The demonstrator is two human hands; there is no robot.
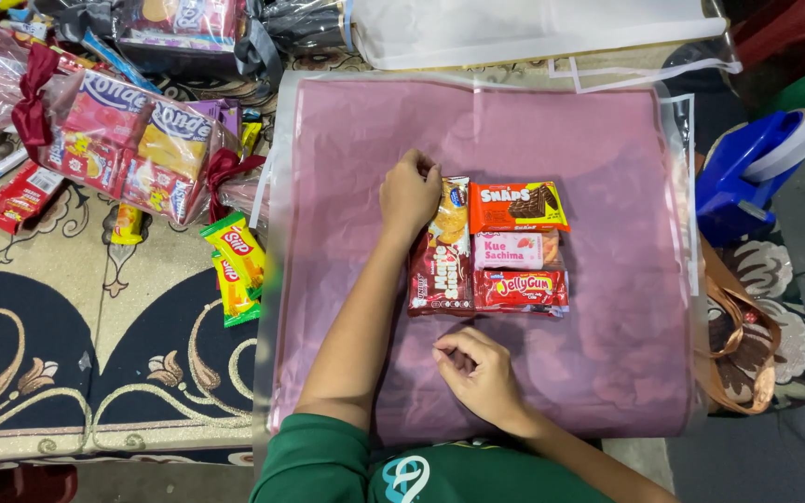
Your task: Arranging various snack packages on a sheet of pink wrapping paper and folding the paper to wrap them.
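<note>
A pink sheet [607,158] under clear plastic lies spread on the floor. On its middle sits a tight cluster of snack packets: an orange wafer packet [518,206], a pink cake packet [509,251], a red gum packet [520,290], a dark red biscuit packet [441,276] and a blue-topped cracker packet [452,210]. My left hand [409,195] rests with curled fingers on the cracker packet's left edge. My right hand [477,370] lies loosely closed on the pink sheet below the cluster, holding nothing.
Two yellow-green snack packets [233,265] lie left of the sheet on a patterned carpet [67,345]. A wrapped snack bundle with dark red ribbon [128,140] sits far left. A blue tape dispenser [747,172] and a brown bag [743,345] are on the right.
</note>
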